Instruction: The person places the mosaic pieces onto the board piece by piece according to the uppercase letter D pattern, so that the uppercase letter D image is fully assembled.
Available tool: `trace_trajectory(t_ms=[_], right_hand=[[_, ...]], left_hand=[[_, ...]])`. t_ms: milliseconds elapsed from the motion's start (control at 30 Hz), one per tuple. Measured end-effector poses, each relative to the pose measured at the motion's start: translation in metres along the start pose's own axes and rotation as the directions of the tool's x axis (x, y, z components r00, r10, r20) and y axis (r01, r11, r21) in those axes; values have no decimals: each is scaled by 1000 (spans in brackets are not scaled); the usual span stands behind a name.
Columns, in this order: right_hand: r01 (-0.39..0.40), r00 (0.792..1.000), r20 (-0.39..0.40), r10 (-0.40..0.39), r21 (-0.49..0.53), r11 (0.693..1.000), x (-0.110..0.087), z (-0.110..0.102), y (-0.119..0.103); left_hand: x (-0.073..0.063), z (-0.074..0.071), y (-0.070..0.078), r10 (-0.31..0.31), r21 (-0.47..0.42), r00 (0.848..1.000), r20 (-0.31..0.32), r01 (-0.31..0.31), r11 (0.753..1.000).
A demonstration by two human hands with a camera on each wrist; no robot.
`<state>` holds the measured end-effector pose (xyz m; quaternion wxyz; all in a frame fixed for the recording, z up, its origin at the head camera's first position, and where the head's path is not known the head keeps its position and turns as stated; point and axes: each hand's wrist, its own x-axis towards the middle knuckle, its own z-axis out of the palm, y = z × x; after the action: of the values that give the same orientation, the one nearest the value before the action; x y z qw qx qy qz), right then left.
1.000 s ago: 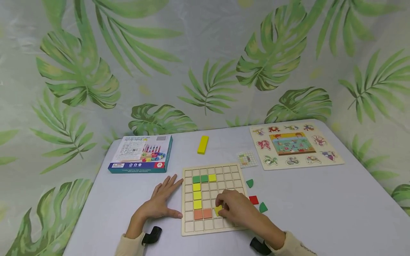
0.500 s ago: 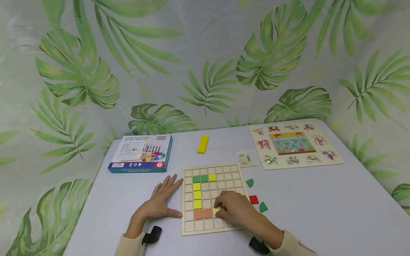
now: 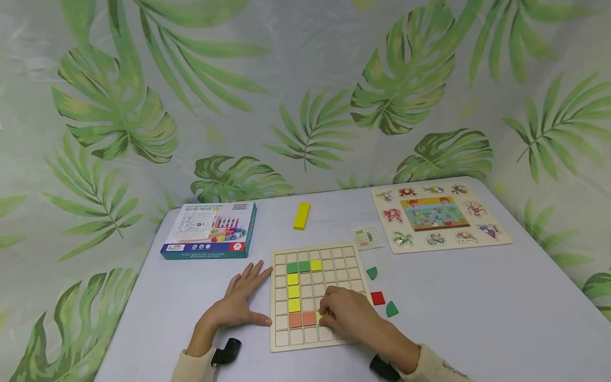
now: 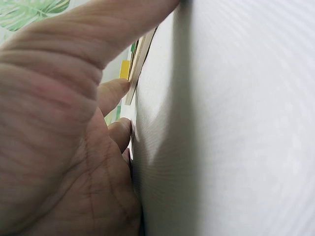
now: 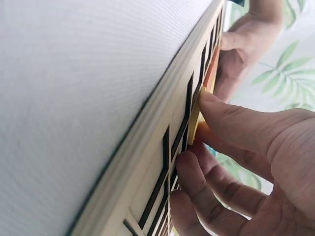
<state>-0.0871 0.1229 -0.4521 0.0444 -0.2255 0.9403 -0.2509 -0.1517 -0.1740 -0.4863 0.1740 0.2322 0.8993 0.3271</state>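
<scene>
My right hand (image 3: pixel 350 313) pinches a yellow square tile (image 5: pixel 195 118) between thumb and fingers. It sits at a cell of the wooden grid board (image 3: pixel 310 336), right beside two orange tiles (image 3: pixel 303 319), mostly covered by my fingers in the head view. Above the orange tiles runs a column of yellow tiles (image 3: pixel 293 292), topped by a row of two green tiles (image 3: pixel 298 267) and a yellow tile (image 3: pixel 316 265). My left hand (image 3: pixel 241 302) lies with fingers spread at the board's left edge, its thumb and index fingertips right at the rim.
Right of the board lie a red square (image 3: pixel 377 298) and two green quarter-round pieces (image 3: pixel 392 309). A pattern card (image 3: pixel 368 237), a yellow block (image 3: pixel 302 216), a boxed set (image 3: pixel 210 229) and a sea-animal puzzle board (image 3: pixel 436 215) stand farther back.
My right hand has shifted slightly left, bringing the yellow tile up against the orange tiles and flatter on the board. The left hand stays in place.
</scene>
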Motion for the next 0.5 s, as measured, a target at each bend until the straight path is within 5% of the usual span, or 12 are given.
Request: trace_trajectory(t_ms=[500], right_hand=[[69,996,65,-68,-16,997,-6,-15,12]], left_hand=[[-1,-1,1,4,-13,1000,-1,-4,1000]])
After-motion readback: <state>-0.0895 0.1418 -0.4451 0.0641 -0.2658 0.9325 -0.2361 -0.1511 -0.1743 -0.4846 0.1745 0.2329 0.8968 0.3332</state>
